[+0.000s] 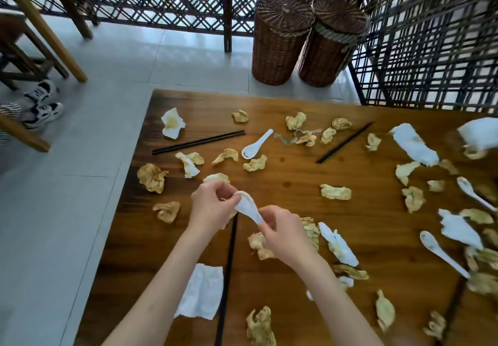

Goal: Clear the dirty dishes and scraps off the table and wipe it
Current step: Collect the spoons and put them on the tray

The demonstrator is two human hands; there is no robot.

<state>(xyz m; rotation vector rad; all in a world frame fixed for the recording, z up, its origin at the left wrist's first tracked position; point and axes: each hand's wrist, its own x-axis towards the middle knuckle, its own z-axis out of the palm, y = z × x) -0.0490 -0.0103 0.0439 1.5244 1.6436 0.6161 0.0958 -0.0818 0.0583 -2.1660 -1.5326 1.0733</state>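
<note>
Above the wooden table [291, 184], my left hand [213, 205] and my right hand [283, 231] hold one white ceramic spoon [248, 208] between them. The left fingers curl round its bowl end, and the right fingers pinch its handle end. Several crumpled stained napkins lie scattered, such as one napkin [152, 177] at the left edge. Another white spoon [256, 144] lies mid-table, and two more spoons [442, 251] lie at the right. A pair of black chopsticks [198, 142] lies at the far left, a single chopstick [345, 142] farther right, and another chopstick [227, 278] under my arms.
Two wicker baskets [307, 41] with lids stand on the floor beyond the table's far edge, beside a dark lattice screen [431, 49]. Wooden stool legs [40, 35] and a person's sneakers [43, 105] are at the left. A flat white tissue [202, 291] lies near me.
</note>
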